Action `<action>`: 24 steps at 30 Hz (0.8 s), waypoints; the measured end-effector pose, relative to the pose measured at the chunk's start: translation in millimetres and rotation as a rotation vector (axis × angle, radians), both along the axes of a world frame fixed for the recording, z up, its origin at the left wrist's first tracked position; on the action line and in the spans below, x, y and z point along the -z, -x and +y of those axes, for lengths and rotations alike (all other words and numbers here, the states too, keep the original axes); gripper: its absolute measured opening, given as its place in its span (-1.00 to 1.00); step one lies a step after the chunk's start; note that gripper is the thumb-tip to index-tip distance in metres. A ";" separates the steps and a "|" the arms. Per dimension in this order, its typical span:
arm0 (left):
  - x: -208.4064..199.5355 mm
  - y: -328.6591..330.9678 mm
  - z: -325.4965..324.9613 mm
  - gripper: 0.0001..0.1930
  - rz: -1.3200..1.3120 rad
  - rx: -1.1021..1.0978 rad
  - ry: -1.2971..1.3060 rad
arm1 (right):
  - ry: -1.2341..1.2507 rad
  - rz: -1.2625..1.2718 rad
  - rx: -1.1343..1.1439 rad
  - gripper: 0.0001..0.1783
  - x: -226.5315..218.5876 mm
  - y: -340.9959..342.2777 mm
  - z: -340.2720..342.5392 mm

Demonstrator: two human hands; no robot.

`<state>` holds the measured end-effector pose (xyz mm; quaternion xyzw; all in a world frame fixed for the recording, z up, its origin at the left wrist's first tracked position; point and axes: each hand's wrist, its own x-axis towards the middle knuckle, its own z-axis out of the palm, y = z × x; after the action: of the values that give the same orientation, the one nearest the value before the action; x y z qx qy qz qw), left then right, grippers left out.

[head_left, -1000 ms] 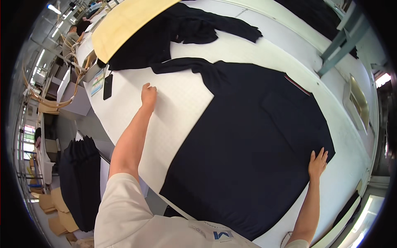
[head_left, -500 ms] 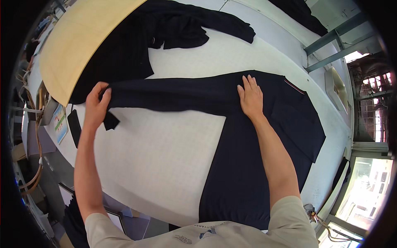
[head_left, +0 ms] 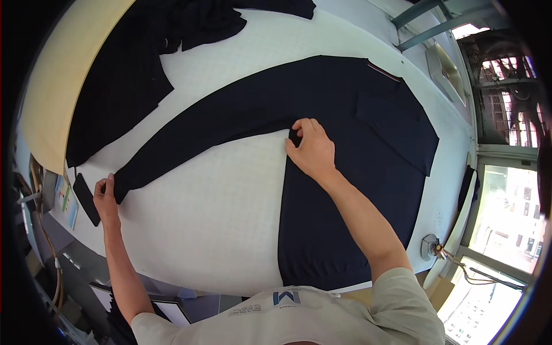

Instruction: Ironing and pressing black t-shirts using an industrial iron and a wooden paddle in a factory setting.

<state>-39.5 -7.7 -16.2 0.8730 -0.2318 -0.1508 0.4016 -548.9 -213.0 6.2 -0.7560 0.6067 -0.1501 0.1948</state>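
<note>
A dark navy long-sleeved top lies spread on the white table, its neckline edged with a thin red and white stripe. One sleeve stretches out to the left and curves toward me; the other is folded over the body. At the cuff, my left hand pinches the sleeve's end between thumb and fingers. My right hand is at the underarm corner, thumb and fingers curled around the fabric edge there. Just left of the cuff lies a black flat phone-like object.
More dark garments lie at the far left, partly beside a large curved yellow board. A metal stand with cables sits at the right edge near the window. Grey metal bars rise at the far right.
My left hand has drawn the cuff nearer and leftward, so the sleeve now slopes down. My right hand went from lying flat near the shoulder to gripping at the underarm. The view has shifted.
</note>
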 end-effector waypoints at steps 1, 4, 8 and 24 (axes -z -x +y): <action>-5.2 -8.9 -3.1 -0.66 0.066 0.011 0.184 | 0.111 0.050 -0.006 -0.70 4.4 -7.8 -0.7; -31.1 -8.5 -22.8 -0.65 -0.254 0.190 0.045 | 0.086 0.148 -0.041 -0.74 -0.1 -9.2 -13.3; -12.2 -24.5 21.0 -0.54 -0.487 0.154 -0.326 | 0.107 0.096 -0.189 -0.84 3.3 -4.0 -6.7; -3.4 138.6 12.3 -0.48 0.890 -0.530 0.516 | -0.169 -0.266 -0.098 -0.68 -38.7 60.8 -83.6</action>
<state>-178.1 4.6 -12.8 0.6276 0.1565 -0.3361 0.6846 -609.6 -296.5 44.9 -0.7391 0.5482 -0.1877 0.3435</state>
